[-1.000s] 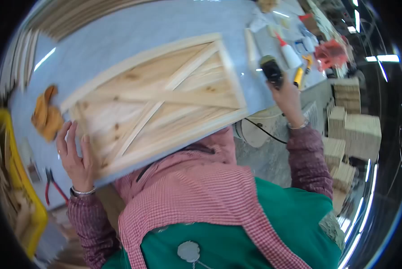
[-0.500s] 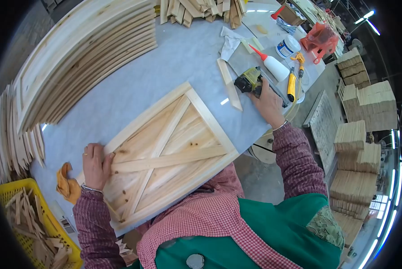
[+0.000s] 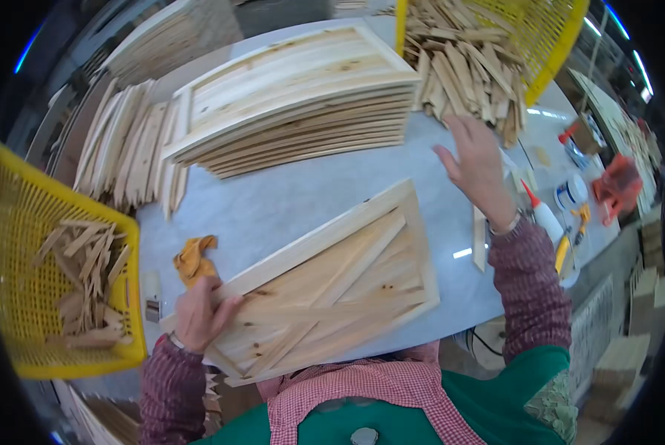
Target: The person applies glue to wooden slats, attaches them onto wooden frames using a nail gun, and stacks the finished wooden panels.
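Observation:
A wooden door panel with crossed slats inside a frame lies at a slant on the grey table, close to my body. My left hand grips its left end, thumb on the face and fingers over the upper edge. Off the panel, my right hand reaches forward above the table with fingers apart and nothing in it. Just beyond the fingertips is a heap of wood strips. A crumpled orange cloth lies just above my left hand. The green nail gun does not show now.
A stack of finished panels stands at the back. Yellow baskets of wood scraps sit left and back right. On the right are a glue bottle, a white tub, a yellow-handled tool and a red bag.
My right hand has let go of the nail gun and moved forward toward the wood strips. The view has swung; my left hand stays on the panel's left end.

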The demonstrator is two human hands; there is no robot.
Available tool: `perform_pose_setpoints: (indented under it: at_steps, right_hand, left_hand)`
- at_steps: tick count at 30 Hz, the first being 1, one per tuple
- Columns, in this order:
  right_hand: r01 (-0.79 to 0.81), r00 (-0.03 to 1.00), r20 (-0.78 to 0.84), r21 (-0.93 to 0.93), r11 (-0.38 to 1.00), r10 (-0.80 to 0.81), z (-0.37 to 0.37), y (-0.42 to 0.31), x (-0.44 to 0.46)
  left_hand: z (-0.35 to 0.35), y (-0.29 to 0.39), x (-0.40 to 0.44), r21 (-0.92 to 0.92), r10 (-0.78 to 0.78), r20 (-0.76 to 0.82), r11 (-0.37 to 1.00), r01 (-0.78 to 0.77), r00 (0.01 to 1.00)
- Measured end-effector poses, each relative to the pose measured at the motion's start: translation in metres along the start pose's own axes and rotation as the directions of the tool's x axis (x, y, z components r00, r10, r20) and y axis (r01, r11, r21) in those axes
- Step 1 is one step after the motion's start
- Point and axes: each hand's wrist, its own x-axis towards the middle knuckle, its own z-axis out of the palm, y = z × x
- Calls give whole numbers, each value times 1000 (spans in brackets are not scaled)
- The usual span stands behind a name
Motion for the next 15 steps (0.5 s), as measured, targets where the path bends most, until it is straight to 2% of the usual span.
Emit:
perform_pose_setpoints:
  at_steps: [1,3,4,6,8,9,10,11,13,14,15]
  right_hand:
    - [29,1000,-12,25,999,-29,11,-11,21]
    - [228,971,-81,53,972,-223,33,-37,64]
    - [263,962,-99,90,961,-254,47,-38,80]
    - [294,955,17,71,953,-296,84,-35,102]
    - [362,928,58,97,927,-368,126,-12,113]
    - [377,923,27,120,918,-383,127,-13,118]
    - [325,939,97,68,943,-331,132,-11,126]
    - [385,919,56,80,919,-390,129,-9,130]
    - [403,903,108,121,907,-416,142,3,142]
    - [384,903,181,67,921,-390,141,6,145]
    - [456,876,144,62,888,-460,162,26,150]
  left_hand:
    - [-18,6,-18,89,5,-71,996,1,997]
    - [-65,3,-60,151,-98,-135,981,118,986]
    - [-85,0,-90,153,-171,-184,968,200,968]
    - [-124,4,-155,179,-304,-304,913,368,903]
    - [-152,23,-231,220,-432,-408,808,546,804]
    - [-161,34,-271,123,-517,-521,742,659,679]
    - [-169,46,-311,18,-577,-622,666,746,530]
    - [-172,57,-355,13,-609,-649,590,807,456]
    - [-176,73,-446,-233,-653,-739,477,847,164]
    - [-176,84,-500,-243,-649,-754,415,877,98]
    - [-175,93,-552,-295,-642,-766,311,904,-29]
